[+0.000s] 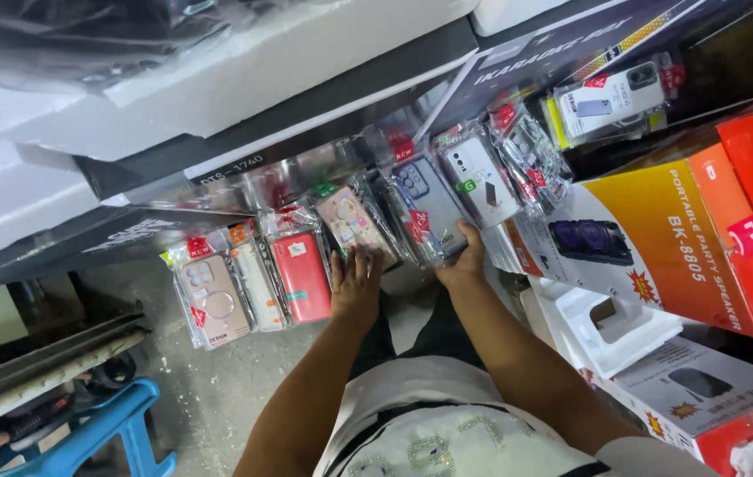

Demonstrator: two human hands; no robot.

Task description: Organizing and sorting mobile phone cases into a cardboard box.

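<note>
A row of phone cases in clear plastic packets leans against dark boxes. My left hand (356,284) rests its fingers on a pink patterned case packet (351,223) in the middle of the row. My right hand (463,261) grips a grey-blue case packet (429,205) from below, thumb on its front. Left of my hands stand a red case packet (300,276), a white one (254,283) and a beige one (213,300). A white case packet (480,179) stands right of the grey-blue one.
An orange and white speaker box (668,238) sits at right, with a white foam insert (606,331) and a red box (712,397) below it. White and black cartons (217,79) are stacked above. A blue plastic stool (102,433) stands at lower left on the concrete floor (217,389).
</note>
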